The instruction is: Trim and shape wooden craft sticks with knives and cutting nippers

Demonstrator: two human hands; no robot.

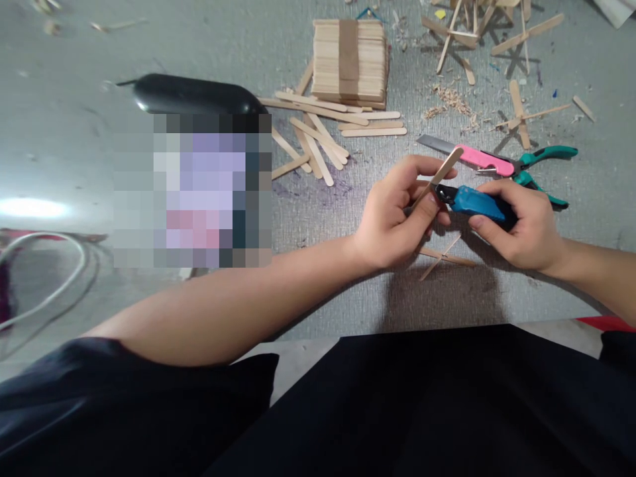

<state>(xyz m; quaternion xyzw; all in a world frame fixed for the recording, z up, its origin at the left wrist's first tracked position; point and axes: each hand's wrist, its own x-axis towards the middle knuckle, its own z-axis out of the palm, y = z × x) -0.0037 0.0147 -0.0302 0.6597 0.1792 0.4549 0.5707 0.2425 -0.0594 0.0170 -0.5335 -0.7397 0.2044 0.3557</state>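
My left hand (402, 209) is closed around a wooden craft stick (447, 165), which slants up to the right from between thumb and fingers. In my right hand (529, 222) is a blue-and-black utility knife (479, 204). Its dark front end meets the stick by my left thumb; the cutting edge itself is hard to see. Below the hands, a small cross of thin sticks (447, 256) lies on the table. Just beyond them rest a pink-handled knife (481, 159) with a grey blade and teal-handled pliers (549, 154).
A banded stack of craft sticks (325, 59) stands at the back, with loose sticks (318, 156) in front. Wood shavings (450, 101) and several crossed-stick pieces (519, 116) lie at the back right. To the left are a black rounded object (199, 95) and a white cable (82, 255).
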